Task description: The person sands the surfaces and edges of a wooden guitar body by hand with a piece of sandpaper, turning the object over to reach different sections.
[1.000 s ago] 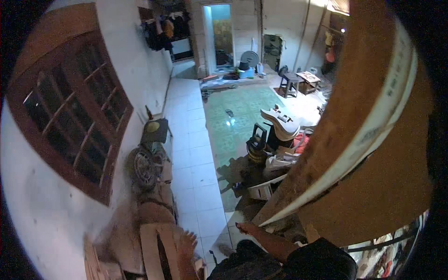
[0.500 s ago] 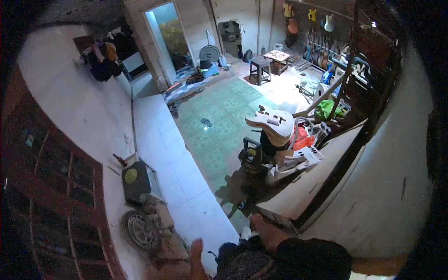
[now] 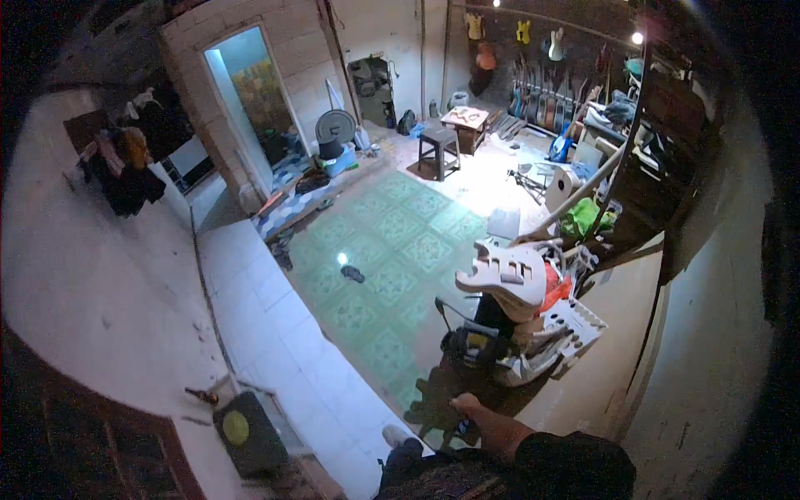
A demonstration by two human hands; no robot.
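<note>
My right hand (image 3: 465, 403) reaches forward at the lower middle, its fingers curled. Whatever they hold, if anything, is too dark and small to make out. My left hand is out of the picture. Beyond the right hand, a stack of pale wooden electric guitar bodies (image 3: 493, 287) rests on a dark support. A dark machine with a raised handle (image 3: 477, 342) stands just in front of the stack. My foot (image 3: 398, 435) shows on the edge of the white tiled step (image 3: 287, 333).
Pale boards (image 3: 612, 325) lean along the right wall. Green patterned floor tiles (image 3: 387, 267) stretch ahead, with a dark sandal (image 3: 353, 274) on them. Farther back stand a stool (image 3: 439, 154) and a low table (image 3: 464, 118). A black box (image 3: 250, 433) sits at the left wall.
The view has shifted forward and turned, so the guitar bodies look nearer. My left hand has dropped out of the picture. My right hand stays low in front, with more of its forearm showing.
</note>
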